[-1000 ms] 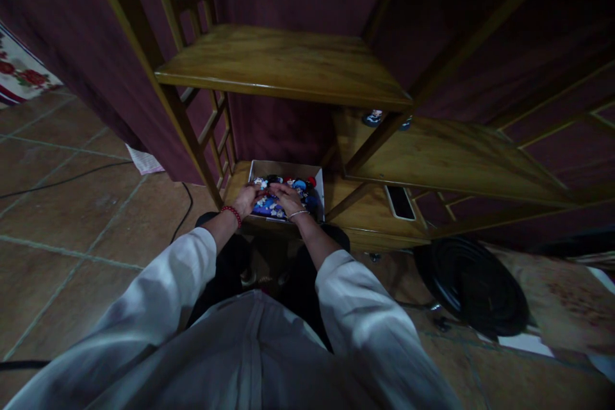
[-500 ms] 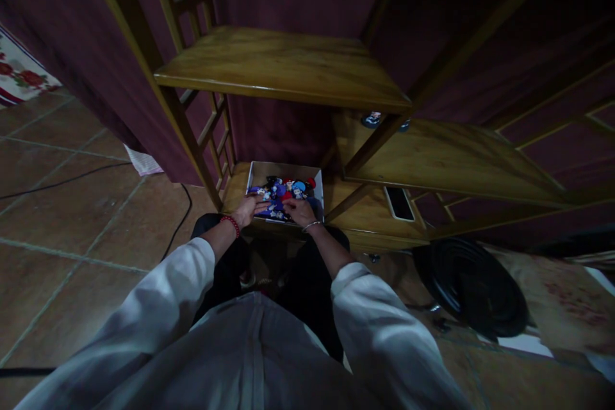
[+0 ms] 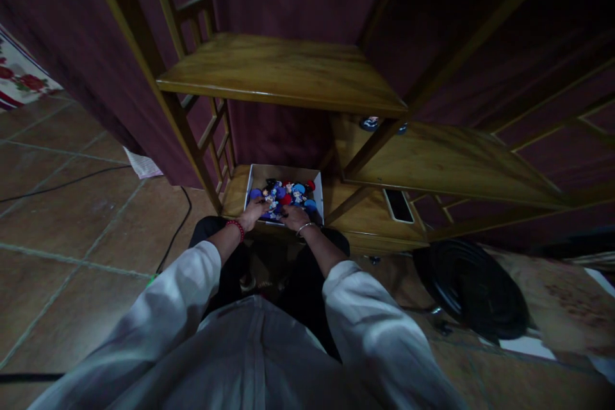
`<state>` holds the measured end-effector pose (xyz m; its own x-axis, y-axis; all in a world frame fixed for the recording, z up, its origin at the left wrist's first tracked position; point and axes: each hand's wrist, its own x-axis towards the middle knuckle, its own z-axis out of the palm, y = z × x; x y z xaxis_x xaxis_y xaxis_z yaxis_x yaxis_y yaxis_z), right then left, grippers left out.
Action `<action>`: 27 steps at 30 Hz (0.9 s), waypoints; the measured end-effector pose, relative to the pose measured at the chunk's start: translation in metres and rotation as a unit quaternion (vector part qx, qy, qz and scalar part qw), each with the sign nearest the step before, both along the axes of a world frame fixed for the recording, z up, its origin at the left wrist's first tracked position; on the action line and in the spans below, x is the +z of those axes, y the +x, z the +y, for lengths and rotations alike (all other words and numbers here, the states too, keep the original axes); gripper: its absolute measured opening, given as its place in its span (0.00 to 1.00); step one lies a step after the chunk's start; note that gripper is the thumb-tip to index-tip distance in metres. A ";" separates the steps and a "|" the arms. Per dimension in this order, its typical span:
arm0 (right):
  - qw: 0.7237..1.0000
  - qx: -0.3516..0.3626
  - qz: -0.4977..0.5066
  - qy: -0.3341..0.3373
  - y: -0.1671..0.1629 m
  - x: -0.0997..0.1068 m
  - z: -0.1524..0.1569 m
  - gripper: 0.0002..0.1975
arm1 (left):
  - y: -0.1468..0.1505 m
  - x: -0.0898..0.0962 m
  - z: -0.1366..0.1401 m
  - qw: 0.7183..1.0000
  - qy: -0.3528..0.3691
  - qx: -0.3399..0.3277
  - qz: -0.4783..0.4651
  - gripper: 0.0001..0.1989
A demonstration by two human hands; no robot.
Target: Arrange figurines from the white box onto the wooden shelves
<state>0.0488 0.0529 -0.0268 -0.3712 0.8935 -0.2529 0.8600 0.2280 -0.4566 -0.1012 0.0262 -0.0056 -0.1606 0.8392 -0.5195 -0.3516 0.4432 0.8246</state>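
Note:
A shallow white box (image 3: 317,187) sits on the low wooden shelf between my knees, filled with small figurines (image 3: 287,192) in blue, purple, red and black. Over the box's near left side is my left hand (image 3: 253,210), a red bead bracelet on its wrist; its fingers curl among the figurines. My right hand (image 3: 294,216), wearing a silver bangle, dips into the near middle of the box with bent fingers. Whether either hand grips a figurine is too small and dark to make out.
Above the box runs a wooden shelf board (image 3: 283,70). A phone (image 3: 398,205) lies to the right on the lower shelf. Small figures (image 3: 369,123) stand on the middle shelf (image 3: 432,154). A black round-seated stool (image 3: 473,288) is at right; a cable (image 3: 180,230) crosses the tiles.
My left hand has curled its fingers, which were stretched flat over the figurines. My right hand has shifted slightly left and nearer to me. A blue round piece now shows at the box's right.

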 end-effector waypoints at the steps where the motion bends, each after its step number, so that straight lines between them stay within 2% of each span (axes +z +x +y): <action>1: 1.000 -0.004 0.002 0.003 -0.001 0.000 0.000 0.15 | 0.000 0.001 0.000 1.000 0.000 0.003 -0.005 0.09; 6: 0.998 -0.026 0.041 0.034 0.000 -0.001 -0.002 0.16 | -0.001 0.005 -0.001 0.999 -0.006 0.032 -0.031 0.09; 11: 0.997 -0.039 0.039 0.058 0.004 0.001 -0.001 0.18 | -0.001 0.005 0.000 0.998 0.008 0.052 -0.037 0.08; 19: 0.997 -0.005 0.023 0.072 -0.005 0.007 -0.001 0.20 | -0.004 0.006 0.002 0.997 0.019 0.058 -0.041 0.08; 27: 0.990 -0.013 0.091 0.111 -0.010 0.006 -0.001 0.20 | -0.004 0.009 0.001 0.996 0.011 0.074 -0.039 0.08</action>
